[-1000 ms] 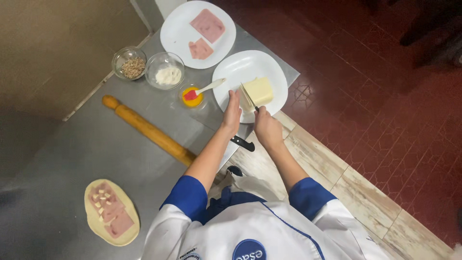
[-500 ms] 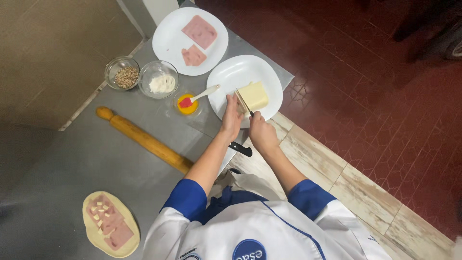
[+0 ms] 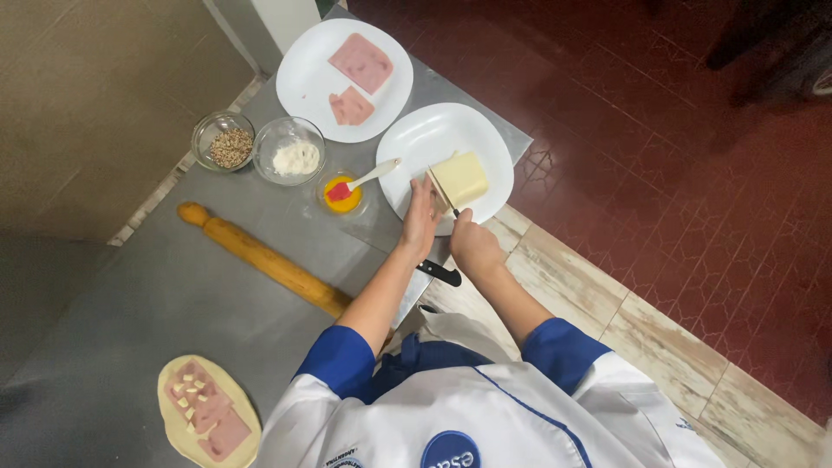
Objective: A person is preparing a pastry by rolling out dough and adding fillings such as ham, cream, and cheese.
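A pale yellow block of cheese (image 3: pixel 462 178) lies on a white plate (image 3: pixel 416 143) at the table's right edge. My left hand (image 3: pixel 421 218) rests on the plate, its fingertips pressed against the near-left side of the cheese where a thin slice stands. Just beside it, my right hand (image 3: pixel 472 245) is closed around a knife (image 3: pixel 448 198) whose blade meets the cheese at that same side.
A second white plate (image 3: pixel 303 78) carries two ham slices (image 3: pixel 360 62). Nearby are a glass bowl of seeds (image 3: pixel 224 139), a glass bowl of flour (image 3: pixel 289 149), a small dish of egg with a red brush (image 3: pixel 345 191), a rolling pin (image 3: pixel 269 260), a black handle (image 3: pixel 440 274) and filled dough (image 3: pixel 206 414).
Both hands stay at the cheese on the plate, with the knife working at its near-left side. The view has shifted slightly; nothing else on the table moved.
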